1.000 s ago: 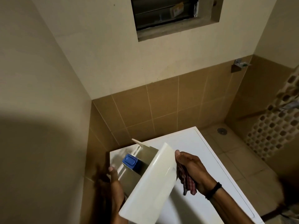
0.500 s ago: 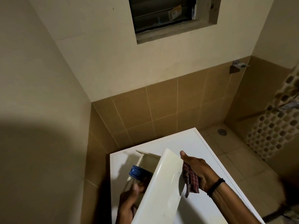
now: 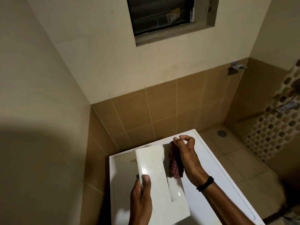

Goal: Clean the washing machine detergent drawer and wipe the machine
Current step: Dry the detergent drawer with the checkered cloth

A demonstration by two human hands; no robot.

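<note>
So the drawer (image 3: 155, 176) has been flipped front-up over the machine (image 3: 121, 176), its inside now hidden, gripped at its edge by the left hand (image 3: 140, 197), with the cloth (image 3: 175, 161) pinched in the right hand (image 3: 186, 153), probably for wiping.

Location: domestic bathroom. Indicators: brown wall tiles (image 3: 162, 108), floor drain (image 3: 221, 132), wall tap (image 3: 288, 108) on mosaic tiling (image 3: 267, 135), louvred window (image 3: 162, 15), washing machine (image 3: 123, 172) in the corner.
</note>
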